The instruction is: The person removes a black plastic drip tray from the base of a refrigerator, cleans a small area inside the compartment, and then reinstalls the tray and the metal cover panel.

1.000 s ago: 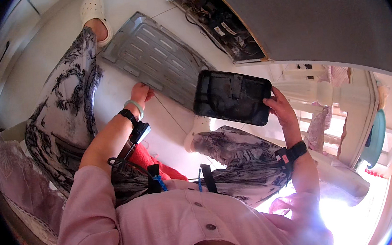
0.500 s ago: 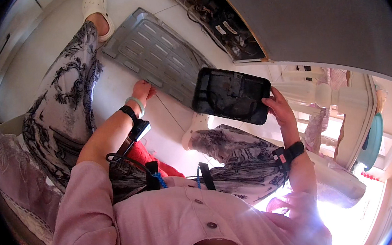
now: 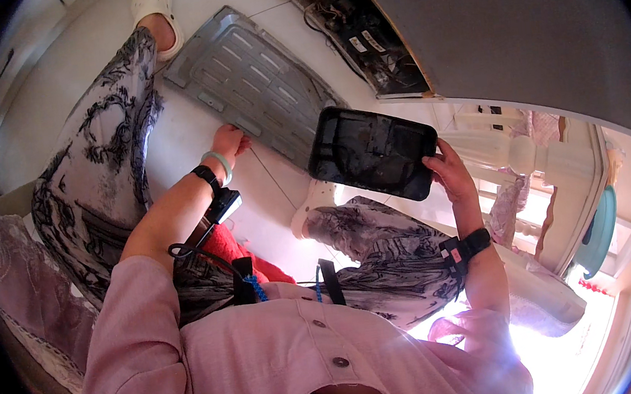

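On the tiled floor (image 3: 181,130) lies a grey panel (image 3: 259,81), likely stiff, thin metal best taken by its rim; the smaller black tray (image 3: 374,153), held above the floor, looks light and rigid, its grimy surface perhaps slippery. The right hand (image 3: 450,172) grips the tray's right end, while the left hand (image 3: 230,141) curls near the panel's near edge, though whether it holds anything cannot be told. The tray's left end overlaps the panel in view, and tile leaves room beside the left hand.

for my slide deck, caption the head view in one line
Right hand holds a shallow black tray by one end; a gray metal panel lies on the floor.
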Demonstrator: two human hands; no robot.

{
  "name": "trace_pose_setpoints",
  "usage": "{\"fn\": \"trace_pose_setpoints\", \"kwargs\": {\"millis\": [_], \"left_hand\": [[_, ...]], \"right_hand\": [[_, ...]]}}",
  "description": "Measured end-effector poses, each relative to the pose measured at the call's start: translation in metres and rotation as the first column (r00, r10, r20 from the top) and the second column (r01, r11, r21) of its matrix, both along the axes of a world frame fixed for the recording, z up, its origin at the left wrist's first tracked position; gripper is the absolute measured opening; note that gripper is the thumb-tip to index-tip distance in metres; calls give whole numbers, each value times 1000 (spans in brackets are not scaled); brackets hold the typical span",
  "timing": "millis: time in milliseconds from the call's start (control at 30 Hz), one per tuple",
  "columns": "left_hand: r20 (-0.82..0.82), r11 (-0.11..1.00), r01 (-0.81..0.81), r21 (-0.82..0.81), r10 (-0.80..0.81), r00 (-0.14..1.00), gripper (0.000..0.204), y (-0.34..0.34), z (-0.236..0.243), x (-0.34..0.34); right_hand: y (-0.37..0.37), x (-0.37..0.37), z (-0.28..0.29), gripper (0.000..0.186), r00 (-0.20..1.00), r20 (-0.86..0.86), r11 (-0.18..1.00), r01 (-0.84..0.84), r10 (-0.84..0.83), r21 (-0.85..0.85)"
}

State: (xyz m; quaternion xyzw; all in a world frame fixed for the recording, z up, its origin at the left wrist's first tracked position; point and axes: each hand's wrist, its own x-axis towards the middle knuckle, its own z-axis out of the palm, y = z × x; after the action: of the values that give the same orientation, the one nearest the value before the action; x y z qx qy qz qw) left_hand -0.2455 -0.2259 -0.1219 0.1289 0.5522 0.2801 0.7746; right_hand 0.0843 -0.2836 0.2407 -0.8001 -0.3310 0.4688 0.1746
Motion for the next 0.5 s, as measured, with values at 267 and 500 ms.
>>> {"fn": "trace_pose_setpoints", "kwargs": {"millis": [267,500], "left_hand": [[3,999,36,-12,-36,999,11,0,5,3],[22,999,37,-19,-36,999,6,1,-1,6]], "right_hand": [[0,3,-3,63,1000,-19,1000,7,-7,-7],[3,-1,0,64,1000,-5,1000,-15,15,-5]]}}
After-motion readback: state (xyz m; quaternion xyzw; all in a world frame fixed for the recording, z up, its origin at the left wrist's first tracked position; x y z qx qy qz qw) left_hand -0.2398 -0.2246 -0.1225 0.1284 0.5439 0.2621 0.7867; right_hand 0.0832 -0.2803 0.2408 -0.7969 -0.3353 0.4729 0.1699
